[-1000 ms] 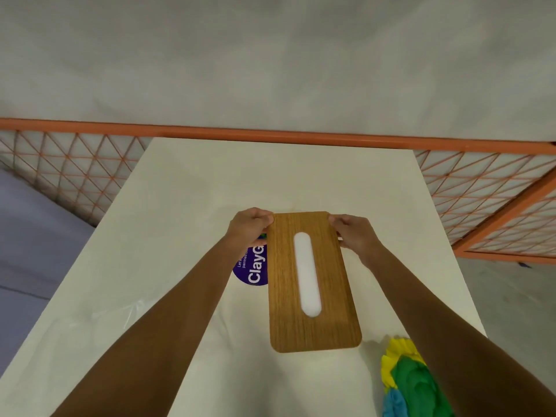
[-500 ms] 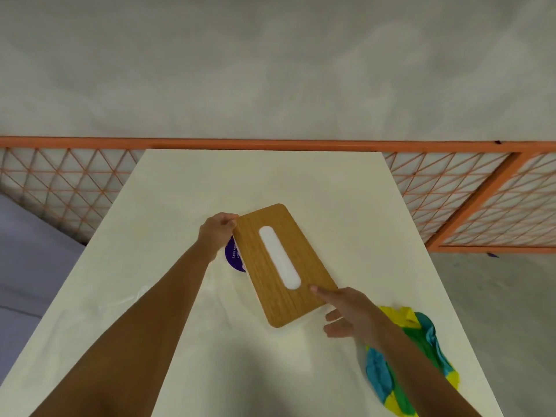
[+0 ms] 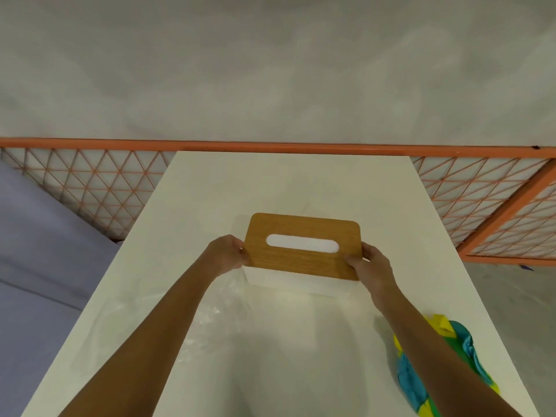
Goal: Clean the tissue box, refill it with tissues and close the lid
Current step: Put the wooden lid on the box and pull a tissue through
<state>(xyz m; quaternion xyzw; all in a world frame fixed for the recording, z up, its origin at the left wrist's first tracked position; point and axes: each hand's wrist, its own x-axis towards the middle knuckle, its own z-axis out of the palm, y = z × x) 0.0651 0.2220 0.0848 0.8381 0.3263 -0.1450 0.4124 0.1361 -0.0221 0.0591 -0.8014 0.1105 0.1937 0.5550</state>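
- Wood-grain brown rectangular lid (image 3: pixel 301 228) with rounded corners is gripped at its two short ends, one hand on each end.
- The left hand (image 3: pixel 228 251) has its fingers curled round the left end of the lid.
- The right hand (image 3: pixel 371 264) pinches the right end, with the thumb lying on top near the front corner and the other fingers curled round the edge.
- The lid lies flat on top of the white rectangular tissue box (image 3: pixel 301 284), and its long side runs left to right. I cannot tell if it is fully pressed down.
- A long oval slot (image 3: pixel 302 247) in the middle of the lid shows only white. I cannot tell if this is tissue.
- The tissue box stands near the middle of the white surface (image 3: pixel 270 188), between the two forearms.
- A piece of clear crumpled plastic film (image 3: pixel 216 308) lies on the surface just in front of the box, towards the left.
- A crumpled cloth in yellow, green and blue (image 3: pixel 463 341) lies near the right edge of the surface, partly hidden by the right forearm.
- An orange metal railing with triangle mesh (image 3: pixel 90 188) runs behind the surface, in front of a grey wall (image 3: pixel 270 70).
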